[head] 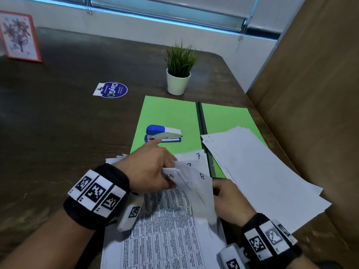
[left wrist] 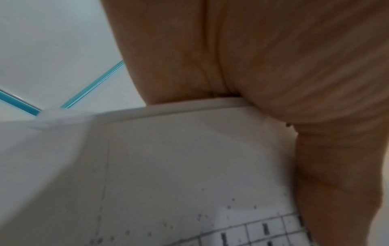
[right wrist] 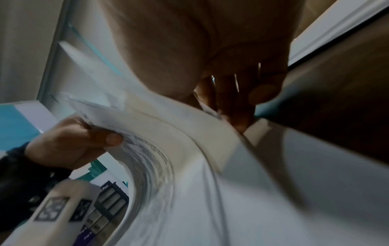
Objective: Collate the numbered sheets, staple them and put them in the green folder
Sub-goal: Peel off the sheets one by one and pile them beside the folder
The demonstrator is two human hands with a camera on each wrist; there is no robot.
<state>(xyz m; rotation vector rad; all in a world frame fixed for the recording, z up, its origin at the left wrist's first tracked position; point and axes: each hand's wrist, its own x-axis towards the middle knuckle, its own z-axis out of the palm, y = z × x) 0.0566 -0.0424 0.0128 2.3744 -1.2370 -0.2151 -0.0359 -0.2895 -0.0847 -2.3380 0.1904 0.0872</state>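
Sorting through the numbered sheets: collating is the step in hand, stapling and filing not yet begun. Left hand pinches a fan of lifted corners, fingers curled round them; handwritten 7, 8 and 25 show, so the order looks unsettled. Right hand grips the right edge of a curling sheet, thumb on top.

Under both hands lies a printed sheet with a table. Just right of the right fingers, a loose stack of blank-side sheets rests partly on the green folder, which lies open beyond the fingers. Blue-and-white stapler sits on the folder, just past the left fingertips.

Next move likely calls for finding the right number and peeling off one sheet only.

Dark wood bench; potted plant, round sticker, framed flower picture farther off. Window blinds behind.
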